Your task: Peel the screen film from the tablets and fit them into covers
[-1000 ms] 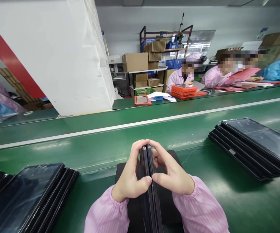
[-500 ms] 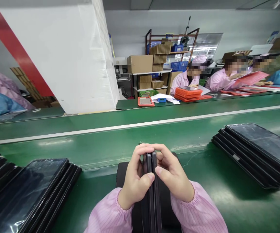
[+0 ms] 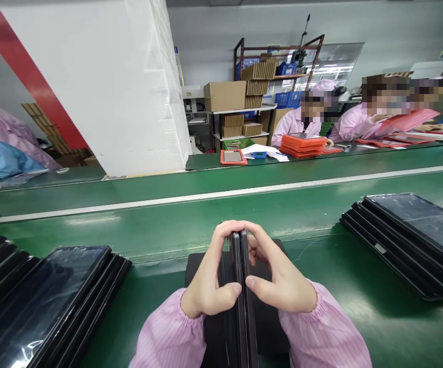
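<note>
Two thin black slabs that look like tablets [image 3: 243,317] stand on edge, side by side, with a narrow gap along their length. My left hand [image 3: 214,286] holds them from the left, its thumb on the near part and its fingers over the far end. From the right, my right hand [image 3: 283,285] grips the same pair, the fingertips of both hands meeting over the top. Beneath them lies a flat black piece [image 3: 196,266] on the green work surface. The lower ends of the slabs run out of the frame.
Stacked black tablets with glossy film sit at left [image 3: 68,276] and more at right [image 3: 417,230]. A raised green ledge [image 3: 160,197] with a white strip runs across. Beyond it are a white pillar [image 3: 137,92], orange stacked items [image 3: 302,145] and co-workers in pink.
My hands have slid slightly along the slabs, the thumbs now a little lower. The slabs stay upright between them. The camera view has shifted slightly.
</note>
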`<state>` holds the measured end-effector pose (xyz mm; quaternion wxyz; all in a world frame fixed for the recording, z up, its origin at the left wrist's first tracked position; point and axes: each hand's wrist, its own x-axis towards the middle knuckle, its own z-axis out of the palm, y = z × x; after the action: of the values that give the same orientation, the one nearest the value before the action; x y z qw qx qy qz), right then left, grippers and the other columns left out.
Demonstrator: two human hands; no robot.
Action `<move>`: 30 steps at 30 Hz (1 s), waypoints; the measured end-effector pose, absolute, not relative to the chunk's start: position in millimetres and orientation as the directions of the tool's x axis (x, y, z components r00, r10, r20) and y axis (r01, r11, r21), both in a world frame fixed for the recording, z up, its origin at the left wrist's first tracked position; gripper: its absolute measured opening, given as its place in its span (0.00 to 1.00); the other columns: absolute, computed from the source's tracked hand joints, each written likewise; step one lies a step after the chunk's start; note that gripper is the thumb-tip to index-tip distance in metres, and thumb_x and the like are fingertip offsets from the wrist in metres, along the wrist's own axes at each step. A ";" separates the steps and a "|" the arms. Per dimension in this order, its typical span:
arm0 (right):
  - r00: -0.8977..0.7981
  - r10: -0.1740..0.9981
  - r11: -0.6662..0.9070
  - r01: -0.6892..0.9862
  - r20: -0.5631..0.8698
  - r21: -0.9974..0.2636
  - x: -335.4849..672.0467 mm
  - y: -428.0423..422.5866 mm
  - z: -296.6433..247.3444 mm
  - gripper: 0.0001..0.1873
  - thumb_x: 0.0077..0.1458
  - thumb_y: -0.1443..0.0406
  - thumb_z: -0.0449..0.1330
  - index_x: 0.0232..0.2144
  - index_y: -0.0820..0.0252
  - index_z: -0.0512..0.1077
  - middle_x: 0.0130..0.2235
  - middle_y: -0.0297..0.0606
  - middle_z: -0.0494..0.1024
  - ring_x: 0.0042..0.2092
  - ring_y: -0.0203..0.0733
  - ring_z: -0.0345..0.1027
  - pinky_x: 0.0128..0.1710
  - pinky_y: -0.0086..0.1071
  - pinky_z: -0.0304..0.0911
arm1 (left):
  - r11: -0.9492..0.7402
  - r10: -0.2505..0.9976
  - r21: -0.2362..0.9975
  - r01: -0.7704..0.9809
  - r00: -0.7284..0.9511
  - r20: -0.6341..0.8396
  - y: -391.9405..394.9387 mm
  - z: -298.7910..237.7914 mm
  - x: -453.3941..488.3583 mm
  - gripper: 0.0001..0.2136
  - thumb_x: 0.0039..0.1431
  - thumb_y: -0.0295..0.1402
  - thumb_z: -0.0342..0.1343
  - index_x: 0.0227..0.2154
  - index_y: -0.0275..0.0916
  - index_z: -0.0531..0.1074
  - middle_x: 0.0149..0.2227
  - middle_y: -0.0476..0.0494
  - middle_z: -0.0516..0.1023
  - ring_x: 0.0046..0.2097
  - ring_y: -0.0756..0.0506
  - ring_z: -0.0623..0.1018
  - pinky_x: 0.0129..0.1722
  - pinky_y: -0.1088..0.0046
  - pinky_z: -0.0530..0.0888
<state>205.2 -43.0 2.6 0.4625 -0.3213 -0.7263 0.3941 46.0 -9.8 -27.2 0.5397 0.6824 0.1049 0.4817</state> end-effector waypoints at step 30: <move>-0.210 0.886 0.412 -0.053 0.414 -0.909 188.4 -49.6 -0.1 0.20 0.48 0.69 0.55 0.45 0.54 0.67 0.24 0.24 0.58 0.25 0.32 0.50 0.27 0.28 0.49 | -0.593 0.743 0.762 -0.259 0.188 0.642 -31.8 -16.3 53.0 0.16 0.52 0.32 0.54 0.45 0.50 0.70 0.46 0.49 0.69 0.50 0.45 0.70 0.49 0.69 0.69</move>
<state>188.4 -49.6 -0.1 0.5390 -0.3231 -0.6447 0.4352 53.0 -31.8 -16.3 0.4110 0.6518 0.1858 0.6097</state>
